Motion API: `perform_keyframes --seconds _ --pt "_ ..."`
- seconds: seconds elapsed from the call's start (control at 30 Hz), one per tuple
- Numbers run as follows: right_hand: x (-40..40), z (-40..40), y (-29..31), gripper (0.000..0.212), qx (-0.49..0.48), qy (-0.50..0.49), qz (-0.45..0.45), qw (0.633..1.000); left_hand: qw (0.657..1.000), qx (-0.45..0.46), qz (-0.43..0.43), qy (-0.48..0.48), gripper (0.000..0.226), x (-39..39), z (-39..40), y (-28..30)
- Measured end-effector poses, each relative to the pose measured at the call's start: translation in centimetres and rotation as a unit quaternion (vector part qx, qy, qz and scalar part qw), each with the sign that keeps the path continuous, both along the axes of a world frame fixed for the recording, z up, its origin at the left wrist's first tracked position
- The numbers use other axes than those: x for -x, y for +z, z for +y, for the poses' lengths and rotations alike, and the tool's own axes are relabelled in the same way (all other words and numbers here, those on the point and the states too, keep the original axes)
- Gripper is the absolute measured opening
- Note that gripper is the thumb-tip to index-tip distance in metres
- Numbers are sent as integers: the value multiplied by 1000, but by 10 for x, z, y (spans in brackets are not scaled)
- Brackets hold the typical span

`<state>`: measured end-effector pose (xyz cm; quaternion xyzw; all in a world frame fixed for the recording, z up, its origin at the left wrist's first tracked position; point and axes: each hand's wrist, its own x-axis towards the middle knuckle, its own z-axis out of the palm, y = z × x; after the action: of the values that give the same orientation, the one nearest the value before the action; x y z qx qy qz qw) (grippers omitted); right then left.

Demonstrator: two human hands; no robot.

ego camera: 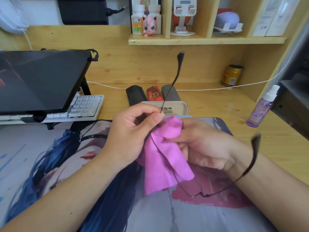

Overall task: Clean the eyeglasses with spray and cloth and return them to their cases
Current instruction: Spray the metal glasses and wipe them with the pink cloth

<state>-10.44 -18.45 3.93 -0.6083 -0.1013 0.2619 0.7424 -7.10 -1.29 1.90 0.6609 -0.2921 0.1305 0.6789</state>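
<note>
Over the printed desk mat [50, 164], the left hand [132, 136] pinches the thin dark frame of the eyeglasses [217, 190] between thumb and forefinger, near the hinge, with one temple arm rising toward the far side and the other sweeping out to the near right. The right hand [205, 148] curls its fingers around a pink cloth [163, 156], which is wrapped over the lens area between the two hands; the lens under it is hidden. Just beyond the hands lies an open beige case [177, 108], and farther back three more cases stand side by side: black [135, 94], red [153, 94] and grey [172, 93]. The purple spray bottle [260, 109] stands upright at the right edge of the desk, well apart from the hands. A keyboard [83, 108] and a tilted dark screen [41, 81] sit at the left.
</note>
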Motion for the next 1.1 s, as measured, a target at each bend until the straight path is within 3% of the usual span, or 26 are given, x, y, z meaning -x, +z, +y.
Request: perform_keyframes --seconds 0.17,0.27,0.37,0.53,0.77,0.87,1.1 --pt "-3 -16 9 26 79 89 -48 992 999 12 -30 -23 11 -3 4 2" --pt "-4 -17 14 20 200 94 -151 964 997 -6 -39 -66 14 0 5 3" --pt "-3 -13 17 13 232 74 -195 950 995 -42 -38 -86 14 3 3 3" --pt "-7 -1 9 54 255 36 -205 944 994 -63 -37 -84 11 -1 4 2" --pt "-5 -10 12 98 158 87 -151 972 991 -57 -46 -114 12 -1 2 7" --pt "-4 -9 9 116 199 76 -179 961 992 -45 -25 -111 13 -1 2 4" --pt "-3 -2 5 123 218 42 -231 947 993 -40 -2 -115 25 1 0 2"
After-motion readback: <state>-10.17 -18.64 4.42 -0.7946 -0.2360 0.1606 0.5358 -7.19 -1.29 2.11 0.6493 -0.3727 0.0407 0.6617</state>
